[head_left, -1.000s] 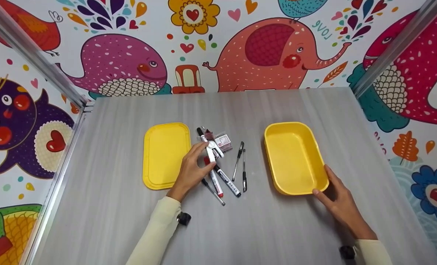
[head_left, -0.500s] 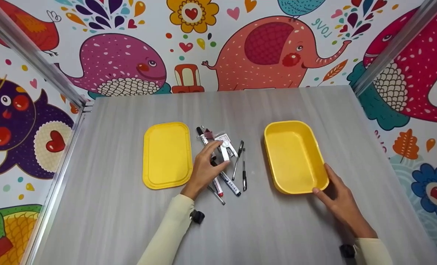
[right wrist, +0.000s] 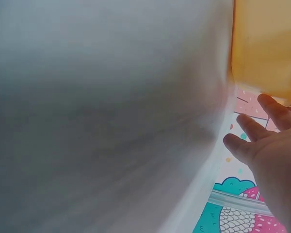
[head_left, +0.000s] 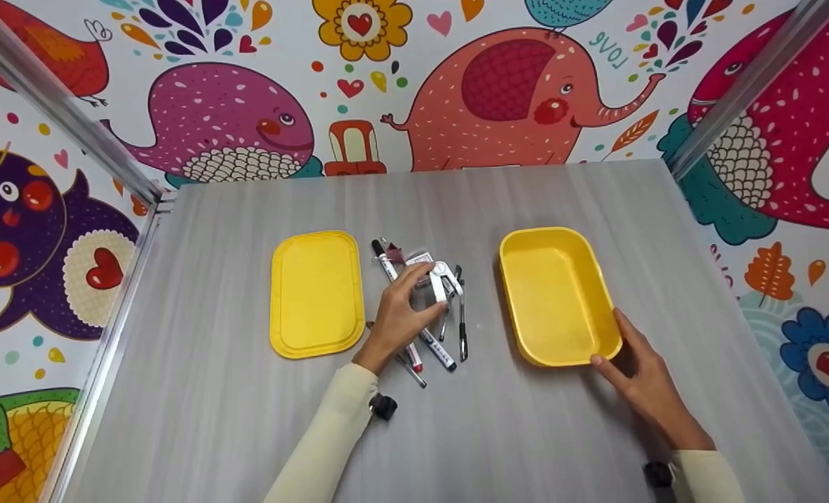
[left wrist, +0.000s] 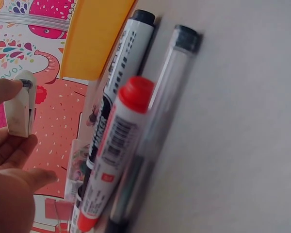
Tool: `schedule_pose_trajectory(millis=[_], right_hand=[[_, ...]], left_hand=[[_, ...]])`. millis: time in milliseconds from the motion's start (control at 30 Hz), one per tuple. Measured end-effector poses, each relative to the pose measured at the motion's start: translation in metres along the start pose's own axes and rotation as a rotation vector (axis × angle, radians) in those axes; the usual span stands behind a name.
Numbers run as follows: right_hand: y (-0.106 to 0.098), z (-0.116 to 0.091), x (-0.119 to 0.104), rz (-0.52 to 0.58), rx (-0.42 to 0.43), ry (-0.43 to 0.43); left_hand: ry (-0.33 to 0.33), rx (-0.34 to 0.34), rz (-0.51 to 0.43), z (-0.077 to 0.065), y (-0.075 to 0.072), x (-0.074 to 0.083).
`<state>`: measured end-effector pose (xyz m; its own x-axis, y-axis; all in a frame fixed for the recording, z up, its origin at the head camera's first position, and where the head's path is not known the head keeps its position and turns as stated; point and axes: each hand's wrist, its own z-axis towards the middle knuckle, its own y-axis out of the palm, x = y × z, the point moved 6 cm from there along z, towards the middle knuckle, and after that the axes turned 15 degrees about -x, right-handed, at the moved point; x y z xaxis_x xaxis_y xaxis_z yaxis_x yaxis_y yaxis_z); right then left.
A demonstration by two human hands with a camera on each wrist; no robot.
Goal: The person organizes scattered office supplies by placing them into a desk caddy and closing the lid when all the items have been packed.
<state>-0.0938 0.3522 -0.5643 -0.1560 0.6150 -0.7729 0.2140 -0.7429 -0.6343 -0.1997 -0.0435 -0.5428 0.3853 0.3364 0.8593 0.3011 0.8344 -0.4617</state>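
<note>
In the head view my left hand (head_left: 401, 316) pinches a small white stapler (head_left: 442, 279) between thumb and fingers, above a group of pens. The left wrist view shows the stapler (left wrist: 22, 104) held at its ends, apart from the markers. My right hand (head_left: 641, 384) holds the near right corner of the yellow box (head_left: 561, 297), thumb at the near side and fingers along the right wall. Under and beside the left hand lie a red-capped marker (left wrist: 114, 150), a black-capped marker (left wrist: 121, 73), a clear pen (left wrist: 169, 77) and a black pen (head_left: 463, 328).
A yellow lid (head_left: 318, 295) lies flat left of the pens. A small clear case (head_left: 420, 258) and a dark red item (head_left: 393, 253) lie behind them. Patterned walls border the grey table (head_left: 246, 419) at the back and sides.
My left hand has moved right across the pens with the stapler, toward the yellow box. The right hand and the box have stayed in place.
</note>
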Motion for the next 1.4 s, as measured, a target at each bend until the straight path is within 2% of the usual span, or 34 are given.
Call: schedule_pose_trajectory(millis=[433, 800, 1000, 1400], right_hand=[[0.009, 0.005, -0.005, -0.001, -0.032, 0.047], [0.008, 0.005, -0.004, 0.002, -0.036, 0.056], [0.008, 0.005, -0.004, -0.003, -0.044, 0.075], [0.008, 0.004, -0.006, -0.011, -0.014, 0.016]], left_hand=[[0.004, -0.012, 0.025, 0.006, 0.008, 0.006], [0.026, -0.048, -0.002, 0.021, 0.022, 0.014], [0.053, -0.04, 0.028, 0.029, 0.028, 0.018], [0.092, -0.084, 0.041, 0.04, 0.044, 0.028]])
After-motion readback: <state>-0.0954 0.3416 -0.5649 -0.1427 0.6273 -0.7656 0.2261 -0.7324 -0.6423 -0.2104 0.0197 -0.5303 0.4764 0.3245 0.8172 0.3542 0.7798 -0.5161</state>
